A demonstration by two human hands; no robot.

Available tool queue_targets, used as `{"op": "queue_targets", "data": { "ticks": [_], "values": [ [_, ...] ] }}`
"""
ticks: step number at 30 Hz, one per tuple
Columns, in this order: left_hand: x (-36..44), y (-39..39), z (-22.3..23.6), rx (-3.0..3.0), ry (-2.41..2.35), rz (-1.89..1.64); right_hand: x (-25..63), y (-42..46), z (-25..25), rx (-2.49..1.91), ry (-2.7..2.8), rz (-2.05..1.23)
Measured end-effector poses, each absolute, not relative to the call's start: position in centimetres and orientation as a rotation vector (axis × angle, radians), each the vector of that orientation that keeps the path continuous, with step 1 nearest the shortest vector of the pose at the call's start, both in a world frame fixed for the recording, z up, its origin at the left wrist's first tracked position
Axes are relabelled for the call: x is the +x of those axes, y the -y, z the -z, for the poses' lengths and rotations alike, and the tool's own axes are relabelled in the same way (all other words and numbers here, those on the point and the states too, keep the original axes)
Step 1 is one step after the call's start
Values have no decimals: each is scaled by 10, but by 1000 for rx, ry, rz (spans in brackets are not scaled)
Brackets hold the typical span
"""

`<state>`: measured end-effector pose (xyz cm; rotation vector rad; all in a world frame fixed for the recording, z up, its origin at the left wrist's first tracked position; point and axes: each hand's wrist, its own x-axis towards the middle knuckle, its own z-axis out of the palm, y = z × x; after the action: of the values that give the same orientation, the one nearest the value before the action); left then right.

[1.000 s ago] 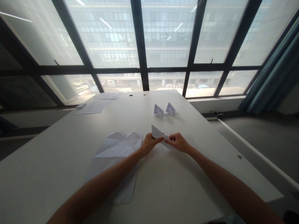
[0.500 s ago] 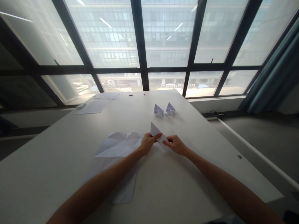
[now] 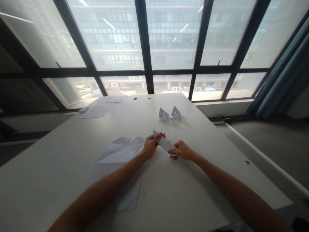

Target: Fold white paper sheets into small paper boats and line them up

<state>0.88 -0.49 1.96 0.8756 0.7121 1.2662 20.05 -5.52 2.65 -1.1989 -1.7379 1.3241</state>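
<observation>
Both my hands hold a small folded white paper piece (image 3: 164, 143) just above the white table (image 3: 183, 196). My left hand (image 3: 151, 145) pinches its upper left end. My right hand (image 3: 182, 150) grips its lower right end, fingers curled under it. Two finished small paper boats (image 3: 163, 114) (image 3: 176, 112) stand side by side farther back on the table. A creased, unfolded white sheet (image 3: 124, 149) lies flat just left of my left hand, on top of further sheets that reach toward me.
More loose paper sheets (image 3: 101, 108) lie at the table's far left corner. Two small dark holes (image 3: 135, 98) sit near the far edge. Large windows rise behind the table, with a blue curtain (image 3: 285, 77) at the right and floor beyond the right edge.
The folded paper has turned from a raised triangle to a longer, flatter strip. My left hand rose slightly to its top end and my right hand slid down to its lower end.
</observation>
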Motion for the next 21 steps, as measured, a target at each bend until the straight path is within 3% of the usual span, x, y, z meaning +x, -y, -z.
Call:
{"op": "queue_targets", "data": {
  "ticks": [12,18,21],
  "values": [
    [1,-11,-17,773,-703,-1413,215,52,-28,-1277,1871,-1256],
    [7,7,-26,890,-616,-1012,200,57,-31,-1657,1922,-330],
    [12,17,-27,998,-582,-892,190,64,-34,-1752,1985,-136]
  ]
}}
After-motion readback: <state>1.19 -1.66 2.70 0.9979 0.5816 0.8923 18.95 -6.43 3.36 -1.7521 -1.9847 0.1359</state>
